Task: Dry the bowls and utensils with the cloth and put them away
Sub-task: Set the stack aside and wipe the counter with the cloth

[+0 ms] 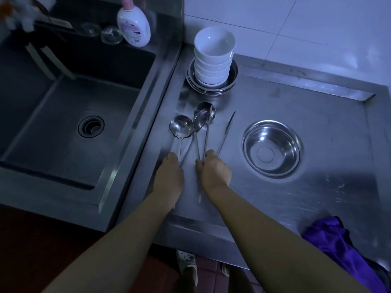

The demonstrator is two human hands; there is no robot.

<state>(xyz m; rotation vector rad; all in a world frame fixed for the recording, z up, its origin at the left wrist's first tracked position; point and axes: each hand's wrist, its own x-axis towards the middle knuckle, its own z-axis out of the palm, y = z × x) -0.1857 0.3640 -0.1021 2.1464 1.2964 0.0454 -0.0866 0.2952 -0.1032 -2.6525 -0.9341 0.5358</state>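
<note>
Left hand (169, 174): fingers curled down over the handle ends of the two spoons nearest the sink, closed on them against the counter, seemingly to gather them into one bunch.
Right hand (214, 172): fingers pinched together around the handle ends of the other utensils; the bowls and tips fan away from the fist, so the hold sits at the handles, where the pieces converge.
Ladle spoon (181, 126): round bowl facing up, lying on the counter just beside the sink edge, handle running back under the left hand.
Other spoons (204, 118): two bowls overlapping, with thin rods lying across them; which handle goes to which hand cannot be told in the dim light.
Thin rod (227, 132): set apart to the right, its near end meeting the right hand.
White bowls (213, 58): stacked upright inside a nest of shallow metal dishes (211, 85) at the back corner, probably grouped there as finished or waiting pieces.
Steel bowl (271, 148): alone, upright, right of the utensils, well apart from the stack.
Cloth (336, 235): purple, crumpled at the counter's near right edge, touched by neither hand; drying of the utensils looks not yet begun.
Counter (296, 102): steel draining surface bearing everything.
Sink (63, 123): left, no dishes visible in its basin.
Bottle (133, 24): stands behind the sink, unrelated to the task.
</note>
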